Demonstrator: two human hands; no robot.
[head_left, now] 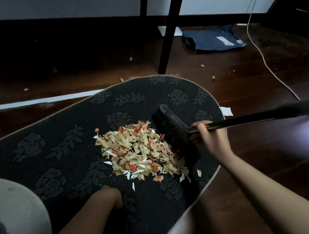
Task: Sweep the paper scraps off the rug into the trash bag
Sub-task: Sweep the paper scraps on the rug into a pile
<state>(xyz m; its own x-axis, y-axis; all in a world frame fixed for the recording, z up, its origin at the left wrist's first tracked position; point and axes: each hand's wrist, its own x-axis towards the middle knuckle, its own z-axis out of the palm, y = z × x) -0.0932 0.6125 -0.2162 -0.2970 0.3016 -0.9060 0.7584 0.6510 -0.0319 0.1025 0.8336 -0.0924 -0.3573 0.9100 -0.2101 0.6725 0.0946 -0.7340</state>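
Head view: the right hand (206, 139) is curled round the long black broom handle (248, 118) just behind the black bristled broom head (173, 134), which stands on the dark oval rug with its embossed leaf pattern (63, 132). The heap of tan, red and white paper scraps (138, 152) lies just left of that hand, touching the bristles. The left hand (109, 196) rests on the rug nearer the body than the heap; its fingers are turned out of sight, so I cannot tell whether they are flat or curled.

The step appears to be gathering the scraps. It would go best with short, low strokes and the bristles pressed into the pile, since light paper tends to flick away; the stray slivers (133, 185) between the left hand and the heap need collecting too.

A crumpled dark blue plastic bag with a white label (212, 39) lies on the dark wooden floor (254, 162) well beyond the right hand. It may be the trash bag; its contents cannot be seen, and no scraps are visibly in it.
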